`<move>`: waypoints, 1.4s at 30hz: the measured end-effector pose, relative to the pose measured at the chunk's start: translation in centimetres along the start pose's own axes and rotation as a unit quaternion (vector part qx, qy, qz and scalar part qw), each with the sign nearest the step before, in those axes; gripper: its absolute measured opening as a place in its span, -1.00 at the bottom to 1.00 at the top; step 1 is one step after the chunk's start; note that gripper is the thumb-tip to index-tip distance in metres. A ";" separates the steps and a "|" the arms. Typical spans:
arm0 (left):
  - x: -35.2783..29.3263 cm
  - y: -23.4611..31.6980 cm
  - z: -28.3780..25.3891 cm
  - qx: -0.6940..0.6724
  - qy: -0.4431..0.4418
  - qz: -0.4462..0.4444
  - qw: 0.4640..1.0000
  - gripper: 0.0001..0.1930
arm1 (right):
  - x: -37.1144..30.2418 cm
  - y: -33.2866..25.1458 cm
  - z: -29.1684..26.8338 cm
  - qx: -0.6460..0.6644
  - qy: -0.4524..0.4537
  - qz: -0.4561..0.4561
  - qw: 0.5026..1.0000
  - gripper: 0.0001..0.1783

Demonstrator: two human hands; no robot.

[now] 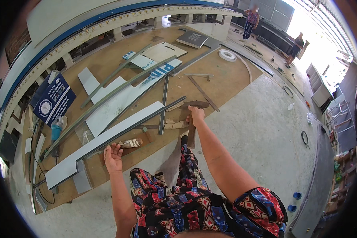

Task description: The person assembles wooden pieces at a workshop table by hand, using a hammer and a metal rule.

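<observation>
Left end of desk [234, 85]: dark blue box [47, 104] standing tilted, teal power tool [56, 133] just beside it; far side: flat black case [192, 39], with a white roll of edging [227, 51] lying near the right edge. Behind the desk runs a long pale machine [148, 19] with a blue band; two people [251, 23] stand well apart from it at upper right, near a bright opening. Grey floor [261, 119], right side: black cable coil [304, 137], clear plastic bag [309, 118], two blue slippers [297, 195], metal frame [342, 114] by the wall.
</observation>
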State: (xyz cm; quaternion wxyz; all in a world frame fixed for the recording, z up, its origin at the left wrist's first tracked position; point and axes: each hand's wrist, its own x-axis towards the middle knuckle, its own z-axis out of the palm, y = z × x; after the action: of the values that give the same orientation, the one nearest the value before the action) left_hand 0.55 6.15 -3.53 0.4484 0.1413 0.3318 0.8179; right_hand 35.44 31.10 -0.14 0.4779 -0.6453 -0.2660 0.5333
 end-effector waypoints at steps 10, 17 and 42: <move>0.3 -0.1 0.0 -0.008 0.001 0.002 1.000 -0.89 | 0.6 0.3 0.3 0.007 -0.002 0.001 1.000 -0.65; 0.2 -0.1 0.2 0.000 0.010 0.005 1.000 -0.88 | 1.0 0.1 0.3 0.002 0.000 0.014 1.000 -0.64; 0.2 -0.2 0.1 -0.006 0.007 -0.005 1.000 -0.86 | 0.7 0.0 0.0 -0.016 0.008 0.016 1.000 -0.64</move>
State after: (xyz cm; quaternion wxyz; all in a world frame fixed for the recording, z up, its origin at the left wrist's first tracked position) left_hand 0.59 6.44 -3.58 0.4513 0.1313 0.3303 0.8185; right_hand 35.67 31.65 -0.42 0.4611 -0.6611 -0.2601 0.5316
